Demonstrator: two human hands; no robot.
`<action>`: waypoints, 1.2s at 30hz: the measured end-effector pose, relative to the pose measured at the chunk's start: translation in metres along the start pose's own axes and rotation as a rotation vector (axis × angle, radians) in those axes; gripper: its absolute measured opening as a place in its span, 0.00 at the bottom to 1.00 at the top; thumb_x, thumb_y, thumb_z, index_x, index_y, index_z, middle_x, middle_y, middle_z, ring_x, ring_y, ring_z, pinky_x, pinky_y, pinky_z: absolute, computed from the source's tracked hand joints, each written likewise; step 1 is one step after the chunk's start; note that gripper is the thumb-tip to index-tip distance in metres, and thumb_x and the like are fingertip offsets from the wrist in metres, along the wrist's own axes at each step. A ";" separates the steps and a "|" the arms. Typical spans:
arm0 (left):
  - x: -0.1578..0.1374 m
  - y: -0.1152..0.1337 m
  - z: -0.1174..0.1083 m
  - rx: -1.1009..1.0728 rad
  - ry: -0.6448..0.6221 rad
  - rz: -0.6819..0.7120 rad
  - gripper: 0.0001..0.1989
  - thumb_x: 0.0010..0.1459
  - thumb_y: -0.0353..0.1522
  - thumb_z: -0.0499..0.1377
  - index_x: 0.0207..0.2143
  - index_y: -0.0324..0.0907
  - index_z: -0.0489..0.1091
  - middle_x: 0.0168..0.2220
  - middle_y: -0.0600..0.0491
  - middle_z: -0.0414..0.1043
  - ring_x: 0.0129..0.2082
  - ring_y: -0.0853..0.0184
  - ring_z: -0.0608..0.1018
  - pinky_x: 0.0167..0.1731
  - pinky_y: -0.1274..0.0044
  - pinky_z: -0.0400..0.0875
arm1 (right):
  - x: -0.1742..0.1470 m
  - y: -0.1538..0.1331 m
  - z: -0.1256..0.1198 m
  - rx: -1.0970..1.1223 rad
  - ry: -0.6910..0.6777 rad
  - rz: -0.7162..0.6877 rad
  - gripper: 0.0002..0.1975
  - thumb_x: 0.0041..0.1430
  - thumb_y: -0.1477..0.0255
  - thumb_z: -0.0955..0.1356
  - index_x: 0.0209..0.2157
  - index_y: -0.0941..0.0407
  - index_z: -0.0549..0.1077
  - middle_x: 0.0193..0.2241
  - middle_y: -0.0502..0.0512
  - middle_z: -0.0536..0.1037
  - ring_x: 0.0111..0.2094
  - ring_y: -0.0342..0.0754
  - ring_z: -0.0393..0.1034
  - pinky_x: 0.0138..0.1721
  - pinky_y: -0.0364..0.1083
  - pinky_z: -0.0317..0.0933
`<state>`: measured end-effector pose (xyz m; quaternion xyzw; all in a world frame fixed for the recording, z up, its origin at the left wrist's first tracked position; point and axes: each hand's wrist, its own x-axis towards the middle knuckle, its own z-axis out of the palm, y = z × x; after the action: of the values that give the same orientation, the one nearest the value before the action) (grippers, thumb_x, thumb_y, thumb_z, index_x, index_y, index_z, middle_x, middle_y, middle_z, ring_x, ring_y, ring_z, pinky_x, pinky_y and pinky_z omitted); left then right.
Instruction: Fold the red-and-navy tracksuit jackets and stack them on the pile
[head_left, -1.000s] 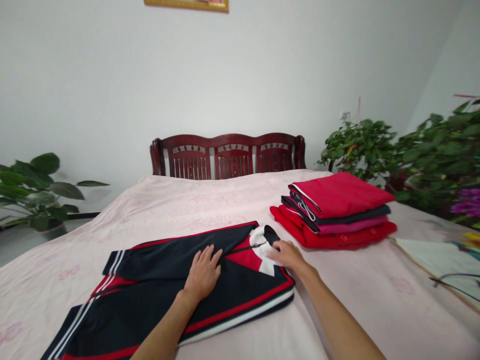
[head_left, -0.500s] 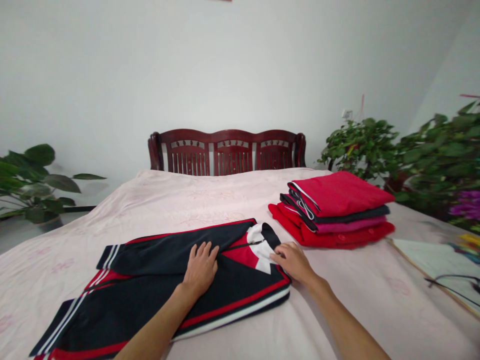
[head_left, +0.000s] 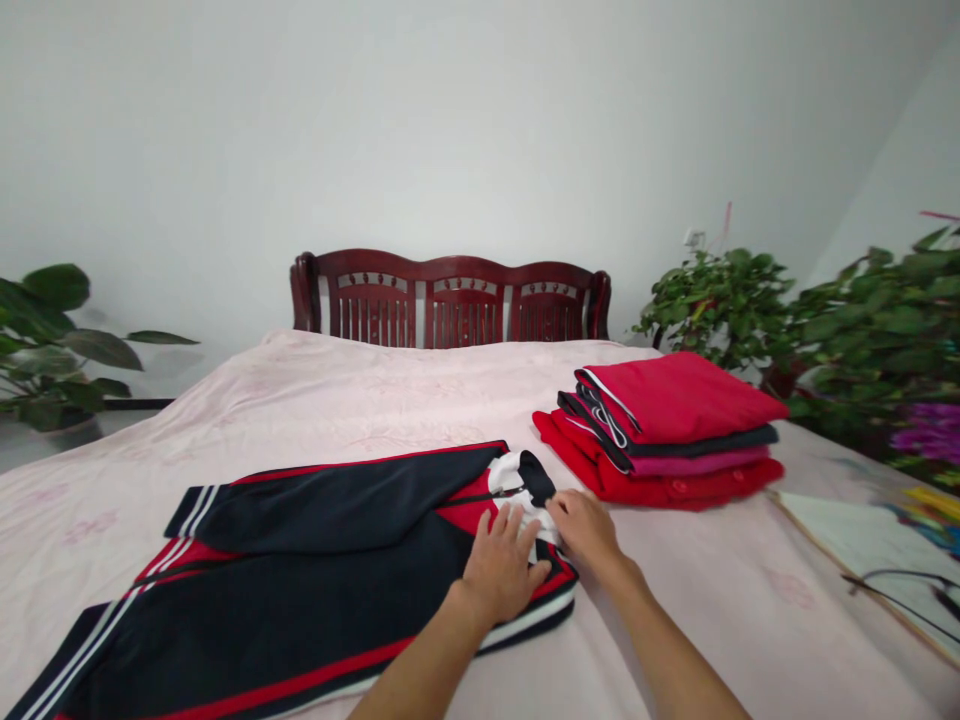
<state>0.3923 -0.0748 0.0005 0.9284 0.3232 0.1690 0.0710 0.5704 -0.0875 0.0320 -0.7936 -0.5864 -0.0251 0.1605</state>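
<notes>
A dark navy track jacket point(head_left: 300, 590) with red and white stripes lies flat on the bed, its sleeves folded over the front and pointing to the left. Its white collar point(head_left: 504, 468), dark on the inside, faces right. My left hand point(head_left: 501, 568) rests flat on the jacket's chest just below the collar, fingers spread. At the collar's near edge, my right hand point(head_left: 586, 530) has its fingers curled together on the cloth; its fingertips are partly hidden. To the right of the collar sits a stack of folded clothes point(head_left: 675, 400), red on top.
A pale pink sheet point(head_left: 360, 390) covers the bed, with a dark red wooden headboard point(head_left: 465, 300) behind. Glasses point(head_left: 900, 578) lie on a white board point(head_left: 832, 530) at the right edge. Potted plants point(head_left: 720, 310) stand on the right, another plant point(head_left: 60, 350) on the left.
My left hand has moved right, from the middle of the jacket to near the collar. My right hand stays at the collar. The view has shifted slightly.
</notes>
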 end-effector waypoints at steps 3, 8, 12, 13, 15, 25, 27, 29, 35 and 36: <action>-0.003 -0.002 0.002 -0.006 0.001 0.008 0.31 0.65 0.50 0.47 0.65 0.48 0.58 0.68 0.44 0.54 0.68 0.51 0.55 0.64 0.52 0.53 | 0.024 -0.010 -0.005 0.004 -0.007 0.024 0.19 0.66 0.66 0.58 0.36 0.55 0.79 0.41 0.58 0.81 0.42 0.50 0.71 0.41 0.44 0.55; -0.003 -0.003 0.000 -0.031 0.000 0.017 0.30 0.65 0.50 0.47 0.65 0.49 0.57 0.68 0.45 0.54 0.68 0.50 0.55 0.63 0.51 0.52 | 0.077 -0.036 0.004 0.042 -0.091 0.039 0.18 0.64 0.60 0.61 0.41 0.54 0.79 0.41 0.59 0.81 0.40 0.49 0.73 0.37 0.43 0.57; -0.003 -0.002 -0.004 -0.054 -0.028 0.021 0.31 0.65 0.50 0.45 0.66 0.49 0.56 0.69 0.45 0.52 0.69 0.49 0.53 0.63 0.49 0.51 | 0.102 -0.044 0.017 0.074 -0.141 0.088 0.16 0.63 0.63 0.62 0.45 0.53 0.78 0.41 0.56 0.81 0.36 0.46 0.74 0.32 0.41 0.57; -0.003 -0.002 -0.006 -0.060 -0.036 0.023 0.31 0.65 0.51 0.44 0.66 0.49 0.55 0.69 0.45 0.52 0.69 0.49 0.53 0.63 0.49 0.51 | 0.104 -0.042 0.019 0.077 -0.141 0.107 0.16 0.64 0.65 0.61 0.45 0.53 0.78 0.42 0.56 0.81 0.37 0.46 0.74 0.31 0.41 0.57; -0.003 -0.001 -0.009 -0.071 -0.049 0.031 0.31 0.65 0.50 0.44 0.66 0.50 0.55 0.70 0.46 0.50 0.69 0.49 0.52 0.63 0.49 0.51 | 0.105 -0.037 0.020 0.077 -0.143 0.144 0.16 0.64 0.66 0.60 0.44 0.53 0.78 0.42 0.56 0.81 0.39 0.47 0.74 0.32 0.42 0.58; -0.002 -0.002 -0.003 -0.078 -0.025 0.091 0.30 0.66 0.48 0.43 0.66 0.48 0.54 0.68 0.47 0.55 0.68 0.50 0.54 0.63 0.50 0.51 | 0.074 -0.036 -0.012 -0.012 -0.243 0.131 0.26 0.62 0.53 0.60 0.38 0.58 0.79 0.40 0.66 0.81 0.43 0.58 0.75 0.37 0.48 0.61; -0.003 -0.003 -0.003 -0.082 -0.018 0.103 0.29 0.66 0.47 0.45 0.66 0.47 0.55 0.67 0.46 0.57 0.68 0.51 0.56 0.63 0.51 0.52 | 0.065 -0.040 -0.013 -0.025 -0.263 0.101 0.21 0.58 0.53 0.64 0.36 0.56 0.79 0.39 0.63 0.81 0.43 0.57 0.75 0.37 0.47 0.61; -0.003 -0.002 -0.005 -0.086 -0.010 0.112 0.29 0.66 0.46 0.46 0.65 0.47 0.56 0.66 0.46 0.59 0.67 0.52 0.57 0.63 0.53 0.53 | 0.056 -0.041 -0.013 -0.036 -0.251 0.082 0.13 0.56 0.60 0.67 0.35 0.53 0.79 0.39 0.58 0.82 0.43 0.55 0.75 0.36 0.46 0.60; -0.004 0.001 -0.010 -0.125 0.024 0.119 0.27 0.64 0.43 0.50 0.63 0.46 0.59 0.64 0.47 0.62 0.65 0.55 0.61 0.63 0.55 0.54 | 0.038 -0.043 -0.011 -0.081 -0.167 -0.025 0.10 0.60 0.72 0.63 0.37 0.54 0.76 0.39 0.58 0.80 0.43 0.53 0.73 0.38 0.47 0.59; -0.004 0.000 -0.011 -0.145 0.031 0.119 0.25 0.64 0.41 0.51 0.61 0.46 0.62 0.62 0.48 0.66 0.63 0.56 0.63 0.62 0.57 0.55 | 0.037 -0.046 -0.011 -0.087 -0.144 -0.067 0.10 0.60 0.73 0.63 0.38 0.54 0.76 0.41 0.59 0.79 0.45 0.53 0.72 0.41 0.47 0.59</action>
<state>0.3855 -0.0773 0.0100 0.9357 0.2554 0.2103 0.1228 0.5404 -0.0445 0.0607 -0.7793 -0.6212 0.0013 0.0825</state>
